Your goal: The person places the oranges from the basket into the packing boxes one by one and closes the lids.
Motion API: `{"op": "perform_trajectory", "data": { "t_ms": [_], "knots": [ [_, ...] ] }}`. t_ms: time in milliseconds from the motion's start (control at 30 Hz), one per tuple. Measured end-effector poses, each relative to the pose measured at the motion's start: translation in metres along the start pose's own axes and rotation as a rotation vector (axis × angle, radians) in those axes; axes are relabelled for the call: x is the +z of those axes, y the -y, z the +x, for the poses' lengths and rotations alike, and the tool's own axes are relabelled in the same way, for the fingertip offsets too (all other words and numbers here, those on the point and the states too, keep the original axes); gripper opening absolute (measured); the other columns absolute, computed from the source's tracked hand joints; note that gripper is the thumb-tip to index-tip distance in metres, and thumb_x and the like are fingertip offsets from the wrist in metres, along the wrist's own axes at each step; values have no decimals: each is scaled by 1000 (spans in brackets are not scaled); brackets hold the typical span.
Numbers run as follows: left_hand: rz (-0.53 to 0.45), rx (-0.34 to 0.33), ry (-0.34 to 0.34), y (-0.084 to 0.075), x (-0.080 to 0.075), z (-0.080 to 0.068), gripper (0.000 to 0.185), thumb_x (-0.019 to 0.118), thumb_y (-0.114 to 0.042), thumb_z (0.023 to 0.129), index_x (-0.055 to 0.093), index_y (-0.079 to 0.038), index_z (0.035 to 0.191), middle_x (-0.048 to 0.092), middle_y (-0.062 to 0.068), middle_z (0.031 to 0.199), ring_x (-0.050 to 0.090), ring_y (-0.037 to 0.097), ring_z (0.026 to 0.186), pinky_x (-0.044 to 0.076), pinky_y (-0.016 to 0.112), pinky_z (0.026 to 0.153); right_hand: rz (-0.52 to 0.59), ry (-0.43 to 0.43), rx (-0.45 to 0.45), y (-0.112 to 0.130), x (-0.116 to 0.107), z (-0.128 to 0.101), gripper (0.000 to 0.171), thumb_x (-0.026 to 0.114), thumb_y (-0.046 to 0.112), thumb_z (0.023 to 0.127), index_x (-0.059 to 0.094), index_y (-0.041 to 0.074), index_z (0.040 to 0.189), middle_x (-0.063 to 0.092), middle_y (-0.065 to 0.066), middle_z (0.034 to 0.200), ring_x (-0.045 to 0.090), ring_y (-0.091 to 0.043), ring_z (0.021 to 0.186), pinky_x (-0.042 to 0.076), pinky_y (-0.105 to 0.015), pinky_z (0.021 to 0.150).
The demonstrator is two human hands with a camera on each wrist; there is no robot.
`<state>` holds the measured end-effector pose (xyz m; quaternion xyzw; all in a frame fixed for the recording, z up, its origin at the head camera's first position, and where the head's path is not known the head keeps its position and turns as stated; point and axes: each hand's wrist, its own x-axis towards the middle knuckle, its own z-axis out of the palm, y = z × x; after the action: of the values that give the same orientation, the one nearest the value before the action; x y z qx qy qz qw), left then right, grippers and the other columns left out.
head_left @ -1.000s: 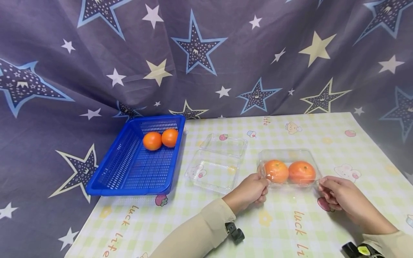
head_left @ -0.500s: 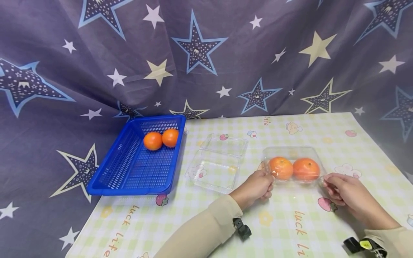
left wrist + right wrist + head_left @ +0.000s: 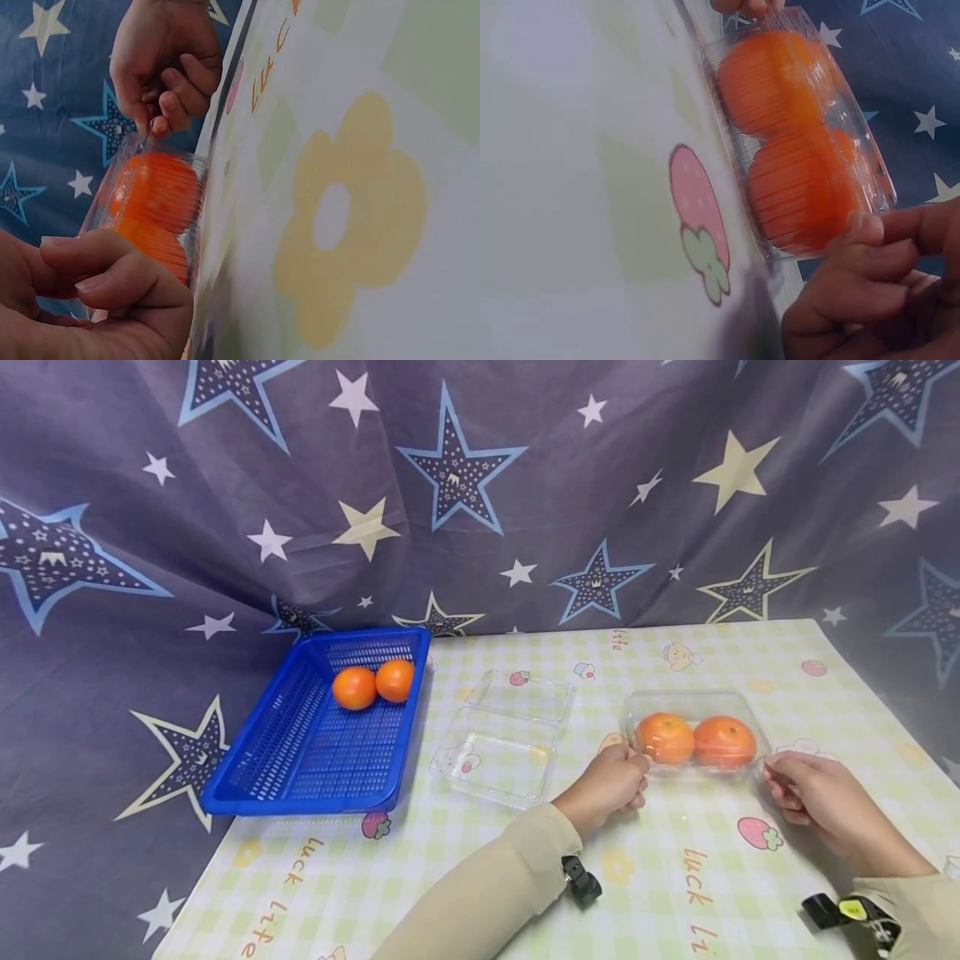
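Two orange fruits [image 3: 724, 742] sit side by side inside a closed clear plastic clamshell box [image 3: 693, 702] at the right of the table. My left hand [image 3: 609, 779] pinches the box's near left corner between thumb and curled fingers. At the near right corner, my right hand [image 3: 821, 797] pinches the rim the same way. In the right wrist view the fruits [image 3: 802, 187] show through the ribbed side of the box, with the right thumb and forefinger on its corner. The left wrist view has both hands at the two ends of the box.
A blue plastic basket [image 3: 225, 789] at the left holds two more orange fruits [image 3: 354, 687]. Between basket and hands lies another clear clamshell box [image 3: 498, 760], its lid folded back. A checked tablecloth [image 3: 570, 910] covers the table, and a starry curtain [image 3: 480, 568] hangs behind.
Both hands have shifted the box with the two fruits a little to the right and away from me, keeping hold of its corners. Basket and second box stay put.
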<state>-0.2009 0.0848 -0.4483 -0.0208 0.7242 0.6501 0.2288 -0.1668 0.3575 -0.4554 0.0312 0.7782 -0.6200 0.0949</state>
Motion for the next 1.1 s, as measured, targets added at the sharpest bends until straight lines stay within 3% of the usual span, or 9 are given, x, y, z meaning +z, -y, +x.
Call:
{"op": "perform_trajectory", "data": {
  "t_ms": [167,333,467,600,700,833,933,1100],
  "knots": [
    [81,58,-23,0,-2,-2,25,55,-24,106,54,-9,87,45,-2,57,43,14,48,33,24,42,10,-11,6,0,-2,2,37,40,25,112,62,4,93,54,5,72,45,-9,57,32,-35,46],
    [150,98,-12,-4,-8,-11,34,53,-28,108,54,-7,82,45,-3,56,41,12,44,31,24,40,-23,-46,24,1,-2,3,35,41,24,111,64,6,92,53,5,75,46,-11,60,38,-30,49],
    [235,121,5,-9,-14,-18,43,52,-31,108,52,-8,72,46,-4,56,43,12,43,32,24,40,-83,-62,32,2,1,2,34,40,24,111,61,4,94,52,5,74,46,-12,60,40,-30,50],
    [305,147,43,-13,-23,-25,46,51,-31,108,44,-15,66,47,-6,61,41,11,44,32,24,43,-222,-124,40,7,4,0,34,41,28,110,57,-2,109,55,2,82,49,-12,63,44,-29,54],
    [342,168,59,-17,-31,-30,34,50,-29,109,48,-16,78,52,-7,70,45,10,48,37,24,48,-377,-208,23,14,4,-4,43,44,31,108,51,-7,125,62,-14,99,55,-13,73,48,-29,59],
    [396,194,48,-24,-45,-37,14,48,-30,109,50,-18,101,60,-3,80,57,13,55,45,26,54,-541,-310,-41,28,7,-7,52,50,31,105,46,-10,137,58,-32,120,58,-24,90,44,-30,66],
    [445,241,33,-29,-59,-42,15,46,-32,110,50,-18,106,63,1,77,61,15,60,45,27,56,-591,-349,-104,40,15,-7,50,54,28,103,47,-8,137,57,-30,119,56,-23,90,40,-28,66],
    [526,386,-32,-37,-81,-49,13,48,-30,110,52,-17,110,61,-1,79,56,11,67,45,26,61,-596,-375,-211,59,36,-7,40,56,22,100,53,-2,131,60,-21,114,53,-7,75,42,-26,59]
  ]
}}
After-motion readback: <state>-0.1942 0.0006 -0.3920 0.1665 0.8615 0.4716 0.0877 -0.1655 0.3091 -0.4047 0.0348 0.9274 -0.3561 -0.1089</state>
